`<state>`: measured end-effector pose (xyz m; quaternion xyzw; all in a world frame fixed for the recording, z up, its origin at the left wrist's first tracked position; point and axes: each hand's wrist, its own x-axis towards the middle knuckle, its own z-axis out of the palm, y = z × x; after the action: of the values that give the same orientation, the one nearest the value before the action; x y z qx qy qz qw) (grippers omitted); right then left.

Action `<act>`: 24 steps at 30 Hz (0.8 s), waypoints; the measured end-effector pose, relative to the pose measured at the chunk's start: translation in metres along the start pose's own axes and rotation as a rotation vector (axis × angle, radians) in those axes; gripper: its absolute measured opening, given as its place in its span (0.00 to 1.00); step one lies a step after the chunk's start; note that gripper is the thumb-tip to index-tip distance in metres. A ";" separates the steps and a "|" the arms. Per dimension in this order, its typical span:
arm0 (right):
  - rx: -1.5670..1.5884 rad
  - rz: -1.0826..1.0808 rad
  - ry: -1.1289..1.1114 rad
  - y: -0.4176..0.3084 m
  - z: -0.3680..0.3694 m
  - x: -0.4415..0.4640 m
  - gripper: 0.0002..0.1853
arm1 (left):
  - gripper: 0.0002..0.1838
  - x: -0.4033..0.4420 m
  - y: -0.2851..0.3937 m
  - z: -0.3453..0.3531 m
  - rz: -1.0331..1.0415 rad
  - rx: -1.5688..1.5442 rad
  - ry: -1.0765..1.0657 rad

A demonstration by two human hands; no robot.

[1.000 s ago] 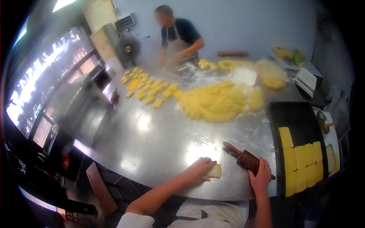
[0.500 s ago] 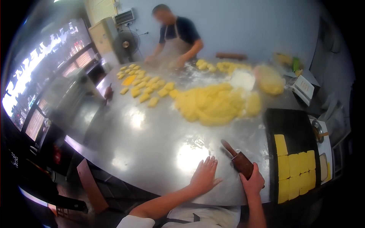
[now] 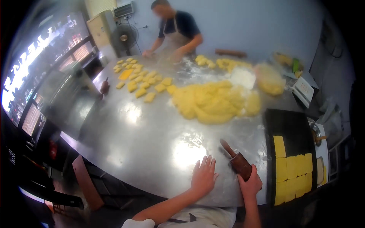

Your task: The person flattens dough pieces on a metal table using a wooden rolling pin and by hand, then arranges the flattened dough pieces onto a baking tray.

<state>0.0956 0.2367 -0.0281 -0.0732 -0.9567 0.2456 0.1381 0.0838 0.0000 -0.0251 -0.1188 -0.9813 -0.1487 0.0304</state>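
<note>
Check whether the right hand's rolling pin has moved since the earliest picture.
Yes, slightly: against the tray, the rolling pin has swung, its near end now farther left of the tray's edge.

Light source: we record a window (image 3: 42, 53) at left of frame, burnt out to white in places. Glare: we enter a broad white patch on the metal bench (image 3: 152, 144) at lower centre, weaker ones to its left. Shadow: we list a dark smudge left of the rolling pin (image 3: 241, 166). Focus: soft, hazy toward top centre. Lens: strong edge curvature, corners black.
</note>
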 end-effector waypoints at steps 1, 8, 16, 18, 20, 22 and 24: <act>-0.005 -0.002 0.001 0.000 0.000 0.001 0.47 | 0.40 0.000 -0.002 0.003 0.014 0.013 0.002; 0.003 -0.015 0.005 -0.001 -0.001 0.000 0.47 | 0.44 -0.004 0.008 -0.016 0.046 -0.064 0.012; -0.002 -0.016 0.013 -0.001 0.000 0.001 0.46 | 0.48 -0.011 0.004 -0.007 0.058 -0.087 0.023; -0.021 0.005 -0.004 -0.005 -0.004 0.000 0.46 | 0.48 -0.011 0.006 -0.030 0.087 -0.067 0.046; -0.013 -0.006 0.004 -0.002 -0.002 0.000 0.46 | 0.48 -0.009 0.002 -0.033 0.098 -0.053 0.026; -0.007 -0.024 0.015 0.001 0.002 0.001 0.46 | 0.48 -0.010 -0.010 -0.014 0.082 -0.047 -0.046; -0.009 -0.040 0.027 0.004 0.004 0.001 0.46 | 0.48 -0.010 -0.012 -0.013 0.099 -0.073 -0.007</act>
<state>0.0936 0.2385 -0.0327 -0.0579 -0.9571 0.2372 0.1558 0.0912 -0.0172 -0.0168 -0.1688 -0.9682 -0.1822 0.0299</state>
